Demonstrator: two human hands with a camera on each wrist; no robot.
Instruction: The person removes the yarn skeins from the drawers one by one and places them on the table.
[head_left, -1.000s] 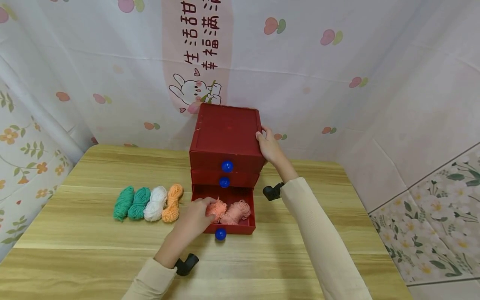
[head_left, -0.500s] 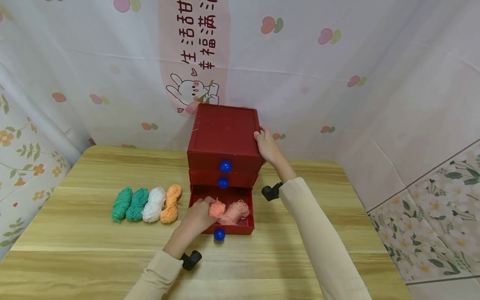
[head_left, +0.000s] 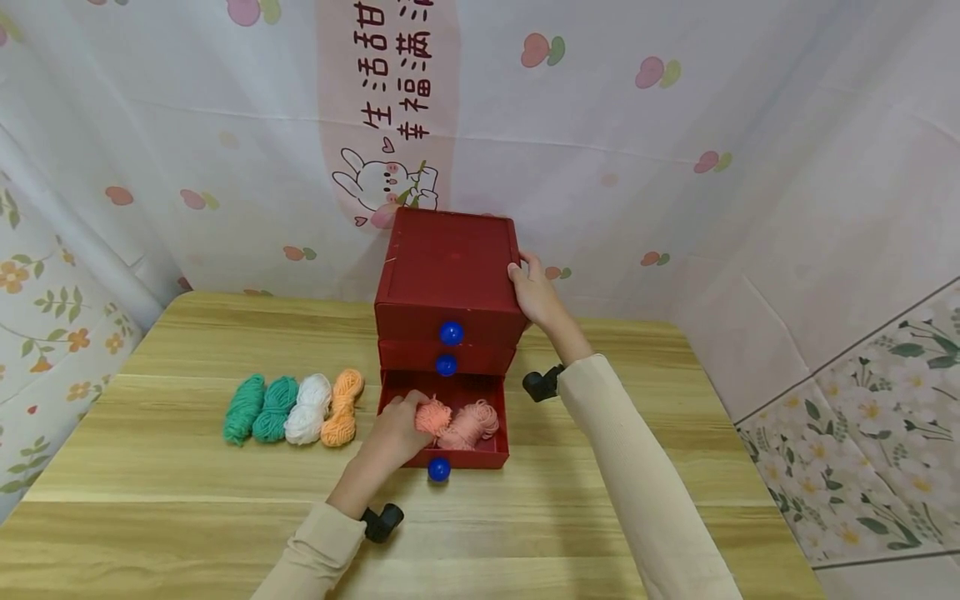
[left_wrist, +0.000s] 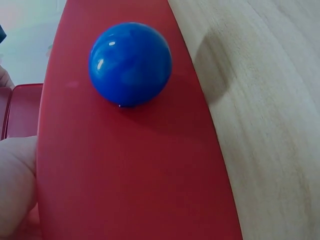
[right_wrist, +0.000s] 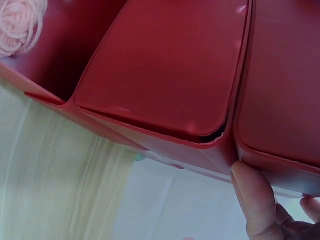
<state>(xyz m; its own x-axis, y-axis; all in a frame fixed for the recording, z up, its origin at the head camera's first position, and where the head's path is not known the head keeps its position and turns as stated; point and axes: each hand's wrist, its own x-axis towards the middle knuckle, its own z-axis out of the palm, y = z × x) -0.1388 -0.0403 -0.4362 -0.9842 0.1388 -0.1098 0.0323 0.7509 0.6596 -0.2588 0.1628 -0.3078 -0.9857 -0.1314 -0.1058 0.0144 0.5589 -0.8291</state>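
A red drawer cabinet (head_left: pixel 453 262) with blue ball knobs stands at the back of the table. Its bottom drawer (head_left: pixel 472 458) is pulled out. Inside lie a coral yarn skein (head_left: pixel 433 418) and a paler pink yarn skein (head_left: pixel 471 423). My left hand (head_left: pixel 396 429) reaches over the drawer front, fingers curled at the left end of the coral skein; the fingertips are hidden. In the left wrist view, part of that hand shows behind the drawer's front, with the blue knob (left_wrist: pixel 130 64) close by. My right hand (head_left: pixel 538 292) rests against the cabinet's upper right side, its thumb (right_wrist: pixel 255 197) touching the edge.
Left of the cabinet lies a row of skeins: two green ones (head_left: pixel 245 408) (head_left: pixel 276 408), a white one (head_left: pixel 307 408) and an orange one (head_left: pixel 343 408). A printed curtain (head_left: pixel 600 208) hangs right behind the wooden table (head_left: pixel 585 517).
My left hand has shifted slightly over the coral skein and covers more of its left end. The head view has moved a little. My right hand stays against the cabinet.
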